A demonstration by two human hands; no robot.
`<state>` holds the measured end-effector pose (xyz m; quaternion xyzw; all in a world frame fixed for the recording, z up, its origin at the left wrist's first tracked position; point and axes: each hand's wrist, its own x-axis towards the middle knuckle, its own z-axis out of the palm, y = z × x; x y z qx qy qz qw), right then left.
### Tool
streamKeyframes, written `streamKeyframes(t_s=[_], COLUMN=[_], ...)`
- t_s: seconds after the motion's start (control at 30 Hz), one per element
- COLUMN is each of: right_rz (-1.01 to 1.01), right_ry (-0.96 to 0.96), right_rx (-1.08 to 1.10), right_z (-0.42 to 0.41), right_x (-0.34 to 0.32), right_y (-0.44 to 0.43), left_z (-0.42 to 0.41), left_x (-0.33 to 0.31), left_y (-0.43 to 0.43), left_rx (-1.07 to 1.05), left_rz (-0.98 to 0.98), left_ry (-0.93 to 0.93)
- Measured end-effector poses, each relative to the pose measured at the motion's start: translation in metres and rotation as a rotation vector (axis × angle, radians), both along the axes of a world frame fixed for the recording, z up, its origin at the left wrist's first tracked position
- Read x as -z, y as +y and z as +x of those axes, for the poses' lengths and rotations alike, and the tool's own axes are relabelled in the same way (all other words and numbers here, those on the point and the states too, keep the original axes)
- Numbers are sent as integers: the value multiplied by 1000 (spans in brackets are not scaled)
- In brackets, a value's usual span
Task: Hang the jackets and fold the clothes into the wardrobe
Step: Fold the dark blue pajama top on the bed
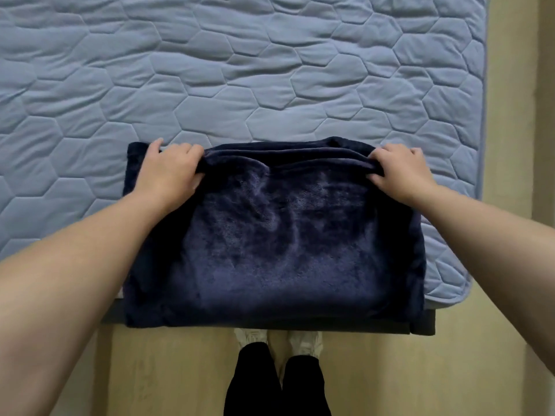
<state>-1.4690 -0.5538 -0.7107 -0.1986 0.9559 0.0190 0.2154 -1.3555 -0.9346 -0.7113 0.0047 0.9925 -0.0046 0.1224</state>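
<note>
A dark navy fleece garment (270, 235) lies folded into a rough rectangle at the near edge of the bed, its front edge hanging slightly over the bed's side. My left hand (171, 172) grips the folded top layers at the far left edge. At the far right edge my right hand (402, 172) pinches the same layered fold. Both hands hold the fabric edge slightly bunched, with several layers showing between them.
The bed carries a light blue quilted mattress cover (240, 70) with a hexagon pattern, stretching far and left. Its right edge runs near a beige floor (510, 145). My legs in black trousers and white shoes (279, 355) stand at the bed's near edge.
</note>
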Motion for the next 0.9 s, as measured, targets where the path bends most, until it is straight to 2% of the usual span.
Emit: streamKeyframes(t_s=[0.07,0.13,0.23,0.3,0.37,0.43,0.6,0.77,0.83,0.9], right_rz=[-64,-93,35,20,-119,-163,-99,-41,11,-37], right_ry=[126,233,165,132,221,298,392,407,337,278], right_rx=[3,69,108,133,44,-47,173,227,285,355], right_z=[-8,-16,-25,-24,-19,-14,-30,-41,-31,-8], right_x=[-4,-6,5,12,16,16,14,27,32,30], right_y=[4,6,-4,-12,-14,-10,-7,-29,-34,-42], left_z=[2,1,-9,-16,-19,-17,-13,-22,-19,-9], left_x=[-5,-7,4,13,16,14,13,26,29,25], left_y=[-11,-20,-23,-18,-16,-16,-28,-19,-12,-3], left_rx=[6,-43,-129,-139,-131,-134,-159,-417,-469,-464], left_rz=[23,12,-67,-95,-66,-46,-56,-60,-54,6], left_ry=[127,177,53,9,67,137,195,159,109,103])
